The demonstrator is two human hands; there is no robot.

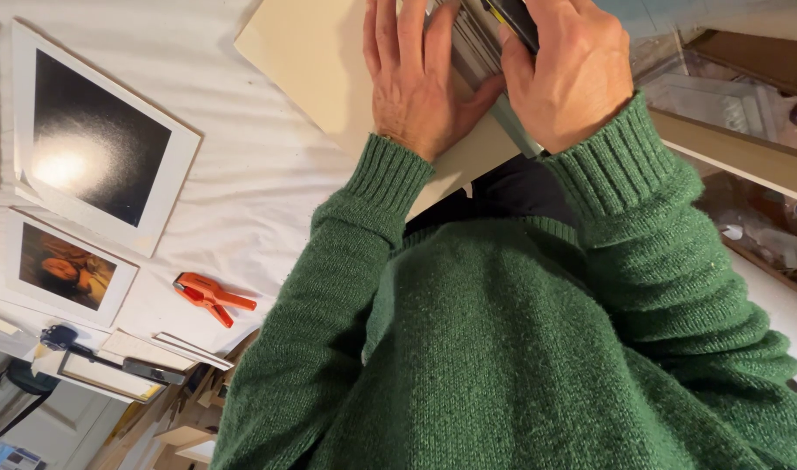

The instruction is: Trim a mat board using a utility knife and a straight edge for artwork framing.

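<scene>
Pressing flat, left hand (411,83) fingers spread on board (302,61); right hand (564,74) fingers grip stack (472,39).

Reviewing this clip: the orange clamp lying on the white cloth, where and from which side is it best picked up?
Probably by the two slim handles of the orange clamp, which splay toward the lower right. It lies flat on the white cloth, apart from the prints, so a pinch from above across the handles looks easiest.
</scene>
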